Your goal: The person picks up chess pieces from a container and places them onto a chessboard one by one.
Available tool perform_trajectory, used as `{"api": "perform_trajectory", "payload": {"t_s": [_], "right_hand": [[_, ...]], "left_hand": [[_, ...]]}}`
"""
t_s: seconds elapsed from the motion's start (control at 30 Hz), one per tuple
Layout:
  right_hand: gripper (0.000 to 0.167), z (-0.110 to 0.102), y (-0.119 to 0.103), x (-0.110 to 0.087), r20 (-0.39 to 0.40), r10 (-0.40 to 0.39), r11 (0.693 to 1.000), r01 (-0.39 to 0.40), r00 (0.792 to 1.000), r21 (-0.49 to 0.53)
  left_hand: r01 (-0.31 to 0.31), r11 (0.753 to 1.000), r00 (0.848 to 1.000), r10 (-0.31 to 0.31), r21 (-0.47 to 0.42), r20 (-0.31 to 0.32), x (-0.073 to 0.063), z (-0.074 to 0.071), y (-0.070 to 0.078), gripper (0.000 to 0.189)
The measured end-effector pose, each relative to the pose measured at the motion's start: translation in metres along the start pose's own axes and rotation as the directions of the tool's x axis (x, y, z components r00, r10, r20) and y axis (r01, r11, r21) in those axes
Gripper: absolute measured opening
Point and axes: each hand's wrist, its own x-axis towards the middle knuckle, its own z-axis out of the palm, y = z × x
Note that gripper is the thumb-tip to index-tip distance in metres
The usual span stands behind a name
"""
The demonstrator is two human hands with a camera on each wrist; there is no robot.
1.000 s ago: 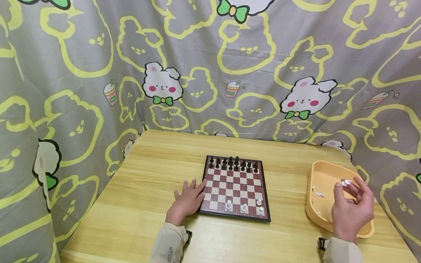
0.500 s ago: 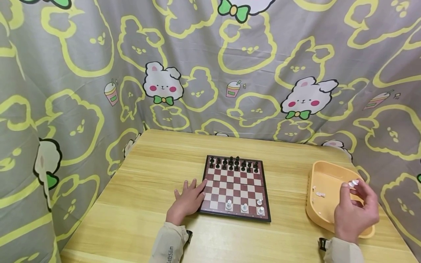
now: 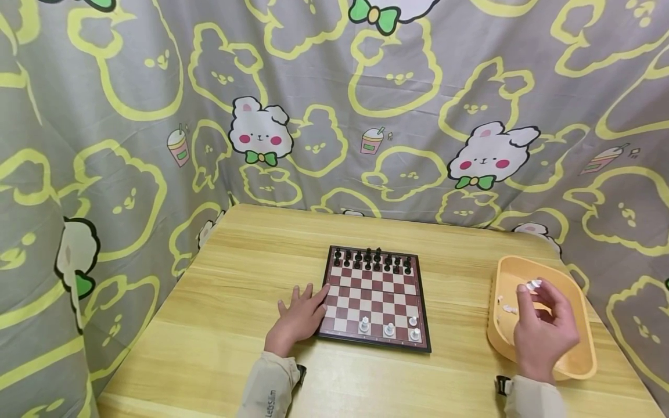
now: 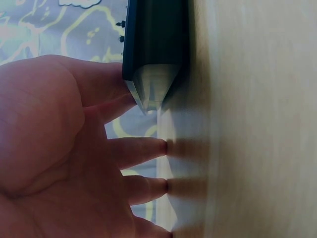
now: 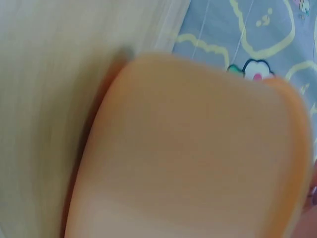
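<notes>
Over the yellow-orange tray (image 3: 585, 325), my right hand (image 3: 546, 334) pinches a white chess piece (image 3: 533, 284) between thumb and fingers. The right wrist view shows mostly the tray's outer wall (image 5: 183, 148), with a sliver of hand at the right edge. My left hand (image 3: 297, 321) lies with fingers spread at the left edge of a brown-and-cream chessboard (image 3: 355, 293). In the left wrist view, its fingertips rest on the table beside the board's dark side (image 4: 156, 39). Several white pieces (image 3: 364, 324) stand on the board's near rows; black pieces (image 3: 368, 261) line the far rows.
A few small white pieces (image 3: 510, 309) lie inside the tray on its left side. The wooden table (image 3: 235, 278) meets a grey patterned curtain (image 3: 313, 87) at its back and sides.
My right hand shifted slightly right, then moved back left over the tray, still pinching the white chess piece. My left hand and the pieces on the board stay as they were.
</notes>
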Motion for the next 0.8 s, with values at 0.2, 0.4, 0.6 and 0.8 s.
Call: {"api": "perform_trajectory", "payload": {"t_s": [0.2,0.4,0.6,0.8], "right_hand": [[0.031,0.009,0.011,-0.008,0.116,-0.054,0.999,0.053,0.992,0.013],[0.031,0.015,0.009,-0.02,0.261,-0.115,0.993,0.114,0.959,0.021],[0.035,0.027,0.0,-0.034,0.398,-0.226,0.974,0.201,0.889,0.102],[0.036,0.04,-0.011,-0.051,0.563,-0.333,0.942,0.286,0.757,0.174]], "left_hand": [[-0.001,1.0,1.0,0.001,-0.003,0.0,0.0,0.0,0.0,0.05],[-0.002,1.0,1.0,0.002,-0.003,0.002,0.0,0.0,0.0,0.05],[0.0,1.0,1.0,0.0,0.005,0.005,0.0,0.0,0.001,0.05],[-0.002,1.0,1.0,0.002,0.005,0.005,0.001,0.0,0.0,0.05]]}}
